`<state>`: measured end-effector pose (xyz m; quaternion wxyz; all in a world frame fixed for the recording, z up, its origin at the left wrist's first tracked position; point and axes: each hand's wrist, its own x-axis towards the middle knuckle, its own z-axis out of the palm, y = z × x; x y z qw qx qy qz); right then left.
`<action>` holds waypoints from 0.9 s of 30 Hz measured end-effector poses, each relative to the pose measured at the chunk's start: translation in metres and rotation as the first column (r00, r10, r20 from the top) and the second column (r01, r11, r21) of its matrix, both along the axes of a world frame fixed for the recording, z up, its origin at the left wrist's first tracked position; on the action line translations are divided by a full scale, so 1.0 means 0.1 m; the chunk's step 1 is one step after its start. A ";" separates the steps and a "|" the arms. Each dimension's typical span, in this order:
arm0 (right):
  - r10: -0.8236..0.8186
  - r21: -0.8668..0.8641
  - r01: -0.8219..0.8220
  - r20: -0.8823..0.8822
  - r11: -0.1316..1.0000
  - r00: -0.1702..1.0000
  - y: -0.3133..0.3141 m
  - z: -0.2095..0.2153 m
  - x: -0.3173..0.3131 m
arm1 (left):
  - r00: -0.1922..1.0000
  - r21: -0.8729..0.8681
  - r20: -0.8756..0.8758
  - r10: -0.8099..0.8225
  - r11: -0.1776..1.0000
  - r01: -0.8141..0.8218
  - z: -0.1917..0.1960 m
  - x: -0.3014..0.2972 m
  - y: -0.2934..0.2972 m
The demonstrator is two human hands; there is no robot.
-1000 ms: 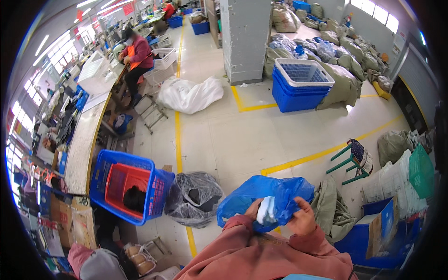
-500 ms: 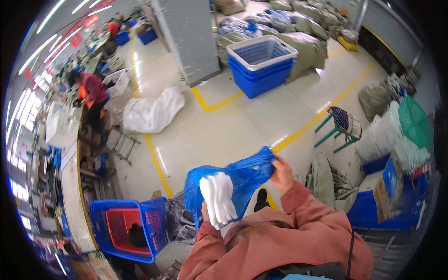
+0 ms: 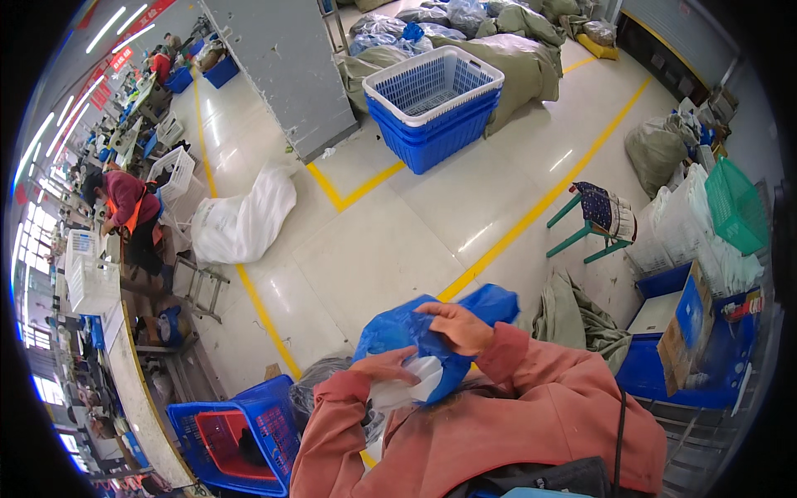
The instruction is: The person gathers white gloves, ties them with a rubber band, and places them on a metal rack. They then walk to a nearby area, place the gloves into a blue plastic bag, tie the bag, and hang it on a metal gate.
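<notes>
Above glossy warehouse floor (image 3: 390, 249), both hands (image 3: 423, 349) grip a blue bag (image 3: 398, 332) around white cloth (image 3: 415, 383).

Mostly swallowed by the blue plastic bag (image 3: 415, 336), the white bundle (image 3: 419, 378) under the left hand's fingers (image 3: 397, 368); contents unreadable. Right hand's fingertips (image 3: 432, 309) buried in folds.

Left hand (image 3: 388, 365) and right hand (image 3: 459, 325) curled close; forearms bent inward

Glossy floor (image 3: 398, 241), yellow lines (image 3: 540, 203)
</notes>
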<state>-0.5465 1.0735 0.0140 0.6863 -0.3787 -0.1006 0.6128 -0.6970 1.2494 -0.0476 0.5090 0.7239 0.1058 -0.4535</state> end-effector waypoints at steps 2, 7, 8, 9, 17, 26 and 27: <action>-0.117 0.026 0.118 -0.048 0.993 0.992 0.05 0.04 0.28 | 0.995 -0.088 0.086 0.042 0.996 -0.035 -0.11 0.22 0.06; -0.041 -0.235 0.061 0.089 0.970 0.995 0.32 -0.01 0.41 | 0.977 -0.020 0.170 -0.125 0.991 0.130 -0.60 0.79 0.40; 0.038 -0.266 -0.016 0.078 0.964 0.996 0.45 -0.01 0.39 | 0.973 0.008 0.191 -0.131 0.991 0.132 -0.72 0.94 0.48; 0.012 -0.124 0.002 0.117 0.992 0.993 0.56 0.01 0.38 | 0.968 0.037 0.208 -0.136 0.991 0.132 -0.83 1.09 0.55; 0.317 0.101 -0.338 0.185 0.936 0.930 1.18 0.67 0.63 | 0.933 0.141 0.305 -0.189 0.978 0.152 -0.86 2.05 1.06; 0.363 0.223 -0.394 0.169 0.891 0.916 1.46 0.88 1.31 | 0.484 -0.167 0.849 0.213 0.976 -0.137 -1.19 2.99 1.23; 0.286 0.212 -0.324 0.193 0.922 0.939 1.46 0.86 1.39 | 0.551 -0.215 0.791 0.266 0.964 -0.158 -1.32 3.06 1.24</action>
